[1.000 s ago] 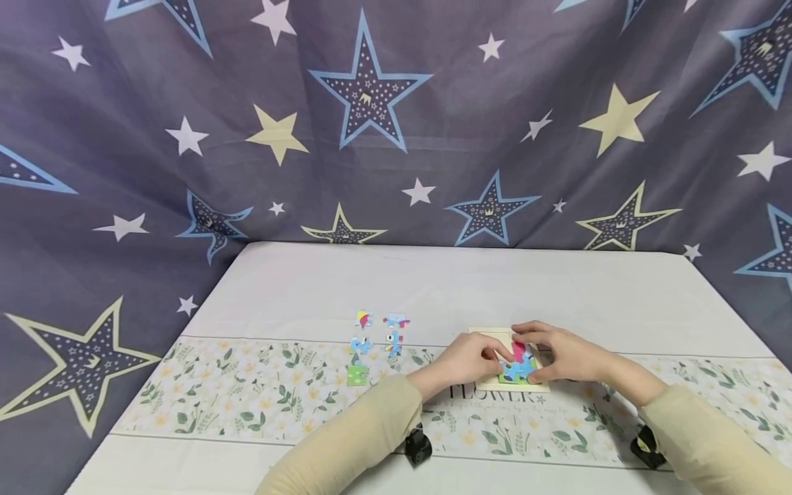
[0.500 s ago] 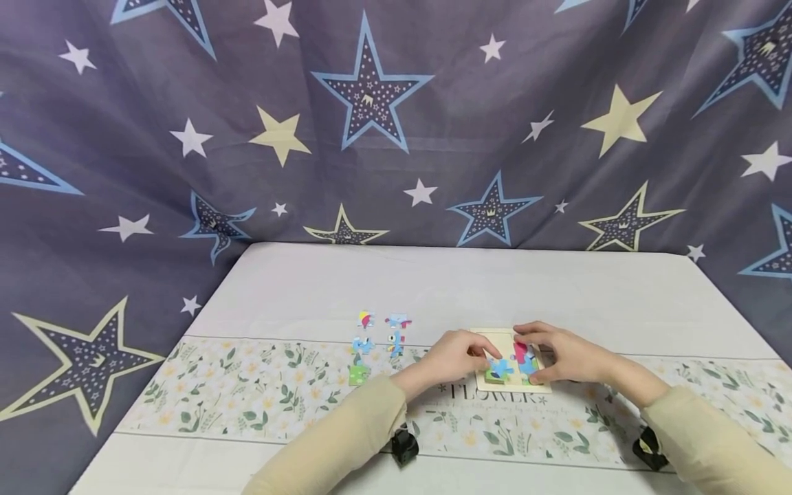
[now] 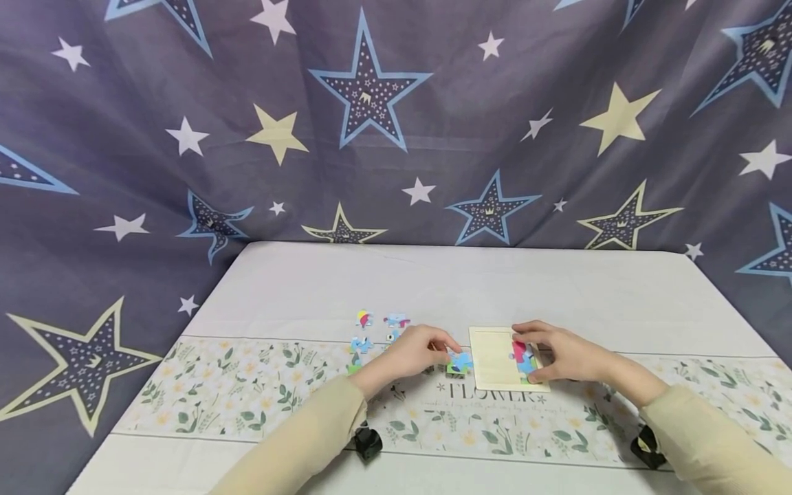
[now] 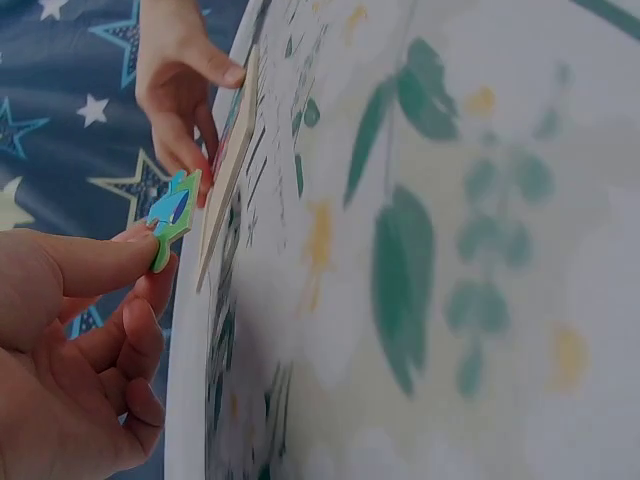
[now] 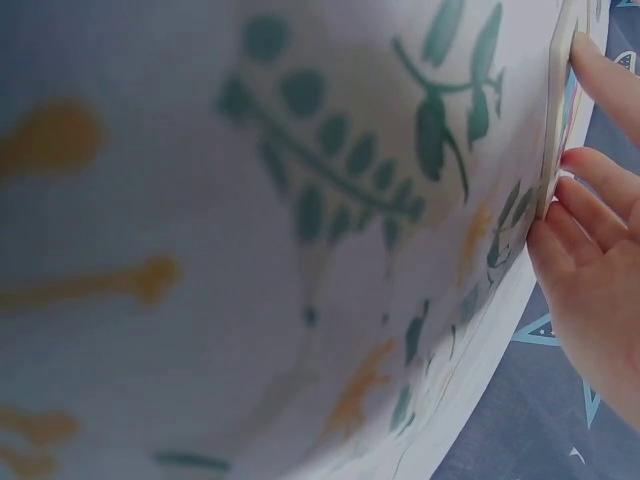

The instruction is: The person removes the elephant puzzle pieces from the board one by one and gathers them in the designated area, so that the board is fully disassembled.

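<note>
In the head view my left hand (image 3: 416, 352) pinches a blue and green jigsaw piece (image 3: 460, 363) between thumb and fingers, just left of a pale wooden puzzle board (image 3: 491, 359). The left wrist view shows that piece (image 4: 178, 213) edge-on at the fingertips, tilted above the tablecloth. My right hand (image 3: 572, 354) holds the board's right side, thumb toward the near edge and fingers at the far edge. Between them a column of joined pink and blue pieces (image 3: 523, 360) lies in the board, partly covered. Close up, the right fingers (image 5: 600, 195) touch the board's edge.
Several loose jigsaw pieces lie left of the board, among them a yellow and pink one (image 3: 364, 318) and a blue and pink one (image 3: 396, 320); my left forearm covers part of the lower ones. A floral runner (image 3: 247, 392) crosses the white table (image 3: 322, 282). A star-patterned curtain (image 3: 433, 137) hangs behind.
My left hand has lifted the blue and green piece from the board and carried it left, past the board's edge. My right hand has stayed in place.
</note>
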`<state>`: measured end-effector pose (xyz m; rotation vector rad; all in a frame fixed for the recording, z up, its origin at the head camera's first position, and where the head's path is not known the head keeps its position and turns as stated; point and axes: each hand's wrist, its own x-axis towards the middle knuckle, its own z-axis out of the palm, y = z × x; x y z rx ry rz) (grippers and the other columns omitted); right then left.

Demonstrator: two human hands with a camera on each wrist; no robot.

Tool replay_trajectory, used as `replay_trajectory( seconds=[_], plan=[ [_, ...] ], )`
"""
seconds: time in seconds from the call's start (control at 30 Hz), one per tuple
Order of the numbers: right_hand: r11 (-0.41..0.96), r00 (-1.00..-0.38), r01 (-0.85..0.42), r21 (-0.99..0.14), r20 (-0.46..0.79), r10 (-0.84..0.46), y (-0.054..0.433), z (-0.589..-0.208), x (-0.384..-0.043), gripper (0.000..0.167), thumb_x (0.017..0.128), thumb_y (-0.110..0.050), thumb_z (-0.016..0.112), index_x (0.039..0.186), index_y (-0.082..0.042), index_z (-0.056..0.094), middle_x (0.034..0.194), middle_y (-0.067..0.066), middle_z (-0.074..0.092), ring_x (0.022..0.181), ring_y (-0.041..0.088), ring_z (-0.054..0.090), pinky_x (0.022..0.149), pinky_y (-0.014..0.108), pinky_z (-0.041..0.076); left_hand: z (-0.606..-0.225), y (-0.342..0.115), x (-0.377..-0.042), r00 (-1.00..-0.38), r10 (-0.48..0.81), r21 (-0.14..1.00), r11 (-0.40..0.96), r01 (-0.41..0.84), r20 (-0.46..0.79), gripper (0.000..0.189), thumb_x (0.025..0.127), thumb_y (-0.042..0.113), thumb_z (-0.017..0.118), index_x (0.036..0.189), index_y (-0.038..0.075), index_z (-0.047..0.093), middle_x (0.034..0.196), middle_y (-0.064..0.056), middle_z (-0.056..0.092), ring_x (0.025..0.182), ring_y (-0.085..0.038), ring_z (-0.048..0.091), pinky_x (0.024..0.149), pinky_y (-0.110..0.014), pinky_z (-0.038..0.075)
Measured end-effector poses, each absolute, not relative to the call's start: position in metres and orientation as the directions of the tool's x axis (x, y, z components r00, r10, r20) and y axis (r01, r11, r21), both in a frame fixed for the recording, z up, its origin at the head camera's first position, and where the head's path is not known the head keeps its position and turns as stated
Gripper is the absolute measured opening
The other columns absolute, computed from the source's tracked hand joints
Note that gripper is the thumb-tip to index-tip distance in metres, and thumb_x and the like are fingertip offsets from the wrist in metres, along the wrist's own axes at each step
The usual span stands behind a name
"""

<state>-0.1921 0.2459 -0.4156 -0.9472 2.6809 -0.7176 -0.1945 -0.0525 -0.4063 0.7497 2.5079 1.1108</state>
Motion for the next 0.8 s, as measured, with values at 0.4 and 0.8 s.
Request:
replay_trajectory(
  seconds=[0.4, 0.8],
  plan=[
    [0.686, -0.781, -0.514, -0.515, -0.05, -0.622, 0.245, -0.413, -0.192, 0.073, 0.074, -0.042, 0.072, 0.129, 0.0, 0.049, 0.139, 0.014, 0.038, 0.126, 0.036, 0.037, 0.095, 0.049, 0.037, -0.408, -0.078, -0.193, -0.831, 0.553, 0.776, 0.549, 0.311, -0.058, 0.016, 0.086, 0.013, 0.061, 0.096, 0.022, 0.069, 0.074, 0.006, 0.059, 0.059, -0.011, 0.05, 0.051, -0.024, 0.042],
    [0.687, -0.775, -0.52, -0.508, -0.056, -0.629, 0.245, -0.413, -0.191, 0.072, 0.074, -0.04, 0.072, 0.129, 0.001, 0.048, 0.139, 0.015, 0.037, 0.125, 0.036, 0.037, 0.095, 0.05, 0.036, -0.408, -0.105, -0.189, -0.844, 0.536, 0.753, 0.567, 0.335, -0.029, 0.018, 0.086, 0.008, 0.059, 0.097, 0.017, 0.069, 0.077, 0.004, 0.06, 0.063, -0.012, 0.052, 0.054, -0.025, 0.043]
  ],
)
